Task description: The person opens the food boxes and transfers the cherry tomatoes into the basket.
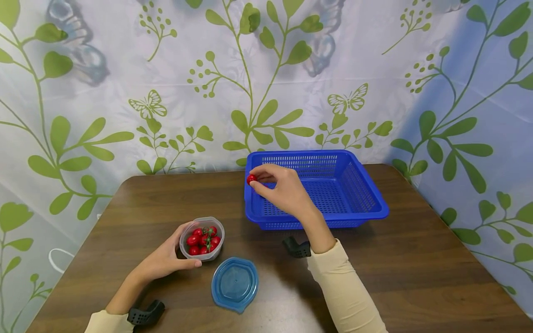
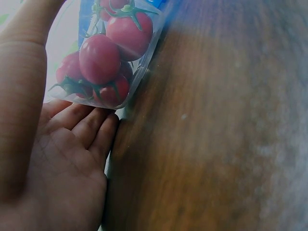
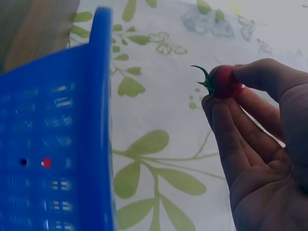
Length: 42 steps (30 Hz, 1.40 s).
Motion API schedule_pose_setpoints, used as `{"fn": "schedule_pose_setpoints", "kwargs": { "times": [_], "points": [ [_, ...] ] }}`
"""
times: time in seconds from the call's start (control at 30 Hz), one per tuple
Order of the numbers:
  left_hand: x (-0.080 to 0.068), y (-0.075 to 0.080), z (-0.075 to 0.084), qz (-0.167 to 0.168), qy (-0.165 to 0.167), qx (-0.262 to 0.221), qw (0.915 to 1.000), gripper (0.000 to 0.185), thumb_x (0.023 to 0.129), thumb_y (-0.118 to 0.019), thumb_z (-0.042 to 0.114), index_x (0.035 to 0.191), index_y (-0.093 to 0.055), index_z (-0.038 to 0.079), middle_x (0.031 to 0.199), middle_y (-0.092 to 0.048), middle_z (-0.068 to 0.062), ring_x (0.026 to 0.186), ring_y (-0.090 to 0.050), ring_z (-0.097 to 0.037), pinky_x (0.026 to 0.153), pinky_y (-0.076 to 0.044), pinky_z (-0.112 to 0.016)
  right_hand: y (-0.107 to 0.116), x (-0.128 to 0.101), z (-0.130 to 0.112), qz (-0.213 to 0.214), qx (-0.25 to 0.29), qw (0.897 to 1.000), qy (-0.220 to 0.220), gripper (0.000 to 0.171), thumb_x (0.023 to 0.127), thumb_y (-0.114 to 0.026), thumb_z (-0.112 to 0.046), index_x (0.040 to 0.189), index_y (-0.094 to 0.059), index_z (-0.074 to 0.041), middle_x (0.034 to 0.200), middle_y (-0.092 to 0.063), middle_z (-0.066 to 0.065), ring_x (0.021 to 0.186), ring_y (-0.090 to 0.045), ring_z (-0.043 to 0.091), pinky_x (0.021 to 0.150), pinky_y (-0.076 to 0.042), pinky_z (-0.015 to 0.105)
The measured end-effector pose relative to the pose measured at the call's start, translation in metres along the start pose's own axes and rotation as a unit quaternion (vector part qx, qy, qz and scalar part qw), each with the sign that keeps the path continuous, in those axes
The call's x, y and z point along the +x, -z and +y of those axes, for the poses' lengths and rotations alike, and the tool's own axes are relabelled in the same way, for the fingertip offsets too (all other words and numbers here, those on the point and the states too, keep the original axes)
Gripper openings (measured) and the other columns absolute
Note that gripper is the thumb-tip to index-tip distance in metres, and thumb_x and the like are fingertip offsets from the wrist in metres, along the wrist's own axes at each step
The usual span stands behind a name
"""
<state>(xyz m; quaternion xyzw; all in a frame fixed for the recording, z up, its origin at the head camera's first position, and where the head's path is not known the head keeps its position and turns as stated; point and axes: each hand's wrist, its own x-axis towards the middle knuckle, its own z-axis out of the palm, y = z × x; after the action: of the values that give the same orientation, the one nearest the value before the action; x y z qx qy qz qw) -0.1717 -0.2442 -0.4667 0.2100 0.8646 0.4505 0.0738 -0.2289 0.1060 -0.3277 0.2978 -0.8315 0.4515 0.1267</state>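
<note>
A cherry tomato (image 3: 227, 82) with a green calyx is pinched between the thumb and fingertips of my right hand (image 1: 281, 187), above the left side of the blue basket (image 1: 376, 210). At the left, my left hand (image 1: 164, 256) holds a small clear plastic tub (image 1: 222, 231), its fingers along the far left side and its thumb at the near side. Several red cherry tomatoes (image 2: 100, 58) with green stems lie in the tub. In the left wrist view, the fingers (image 2: 86, 122) meet the tub's wall.
A blue translucent lid (image 1: 235, 282) lies on the brown wooden table (image 1: 175, 199), in front of the tub. Behind the table hangs a leaf-patterned cloth (image 1: 187, 69). Through the basket's slots in the right wrist view shows a small red spot (image 3: 46, 162).
</note>
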Motion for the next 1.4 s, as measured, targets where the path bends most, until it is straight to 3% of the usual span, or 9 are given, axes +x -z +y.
{"fn": "schedule_pose_setpoints", "kwargs": {
  "times": [0.57,0.87,1.17,1.23,1.4],
  "points": [
    [-0.001,0.001,0.001,0.002,0.002,0.005,1.0,0.094,0.084,-0.085,0.029,0.159,-0.029,0.019,0.158,-0.043,-0.01,0.144,-0.042,-0.034,0.111,-0.038,-0.025,0.032,-0.005,0.019,0.035,-0.017,0.998,-0.047,0.022,0.096,-0.075,-0.015,0.117,-0.072,-0.009,0.108,-0.076,0.004,0.103,-0.074,0.018,0.094,-0.058,0.038],
    [0.0,0.001,0.002,0.001,0.006,0.013,0.9999,0.095,0.084,-0.085,0.031,0.159,-0.028,0.017,0.158,-0.042,-0.011,0.145,-0.041,-0.036,0.114,-0.038,-0.054,0.048,-0.009,0.032,0.054,-0.031,0.995,-0.078,0.024,0.097,-0.074,-0.019,0.118,-0.072,-0.009,0.111,-0.076,0.007,0.102,-0.074,0.023,0.092,-0.058,0.041],
    [0.0,0.0,0.002,0.0,0.002,-0.001,1.0,0.095,0.084,-0.085,0.029,0.159,-0.028,0.016,0.159,-0.04,-0.013,0.146,-0.038,-0.039,0.113,-0.03,-0.069,0.06,-0.014,0.049,0.06,-0.025,0.991,-0.117,0.028,0.098,-0.073,-0.025,0.121,-0.071,-0.009,0.114,-0.075,0.009,0.103,-0.073,0.025,0.093,-0.057,0.043],
    [0.001,0.0,0.002,0.001,0.002,0.002,1.0,0.095,0.084,-0.085,0.029,0.159,-0.028,0.017,0.159,-0.041,-0.012,0.146,-0.038,-0.038,0.114,-0.032,-0.066,0.063,-0.015,0.053,0.061,-0.025,0.99,-0.125,0.029,0.098,-0.073,-0.026,0.121,-0.071,-0.009,0.114,-0.075,0.009,0.104,-0.073,0.025,0.093,-0.057,0.043],
    [0.0,0.0,0.002,0.001,0.004,0.006,1.0,0.094,0.084,-0.085,0.03,0.159,-0.029,0.018,0.159,-0.041,-0.01,0.145,-0.04,-0.035,0.114,-0.039,-0.039,0.069,-0.018,0.062,0.066,-0.026,0.988,-0.137,0.029,0.098,-0.073,-0.026,0.121,-0.071,-0.008,0.115,-0.074,0.011,0.105,-0.073,0.026,0.094,-0.057,0.045]
  ]
}}
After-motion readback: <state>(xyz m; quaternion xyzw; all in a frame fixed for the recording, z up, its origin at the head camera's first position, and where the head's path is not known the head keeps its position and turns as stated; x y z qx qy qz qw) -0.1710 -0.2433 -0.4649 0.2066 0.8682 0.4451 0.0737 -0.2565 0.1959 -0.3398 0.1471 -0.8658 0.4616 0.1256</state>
